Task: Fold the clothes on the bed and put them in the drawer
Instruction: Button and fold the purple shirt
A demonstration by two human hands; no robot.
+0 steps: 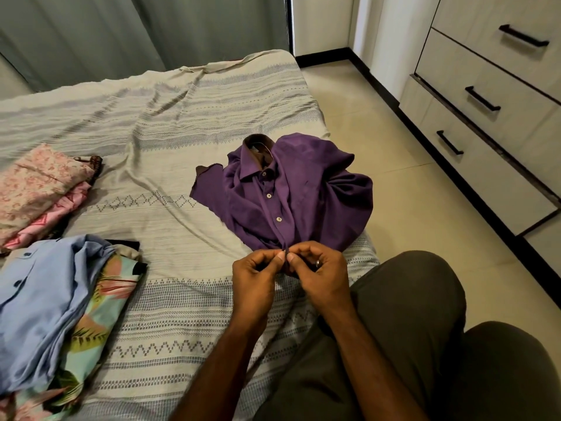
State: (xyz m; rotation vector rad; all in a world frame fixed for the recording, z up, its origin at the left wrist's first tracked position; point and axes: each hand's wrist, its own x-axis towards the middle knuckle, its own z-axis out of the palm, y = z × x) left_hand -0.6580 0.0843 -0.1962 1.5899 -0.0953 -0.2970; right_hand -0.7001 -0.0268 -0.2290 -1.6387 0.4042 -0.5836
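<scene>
The purple shirt's (291,189) lower placket disappears behind the two hands' fingers (280,256). At the left frame edge, the blue shirt (39,302) and pink folded clothes (36,189) are cut off. The drawer unit (485,110) runs off the right edge.

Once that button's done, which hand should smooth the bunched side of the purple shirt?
Probably the right hand: the purple shirt bunches up on that side, toward the drawers. The left hand also pinches the placket.
</scene>
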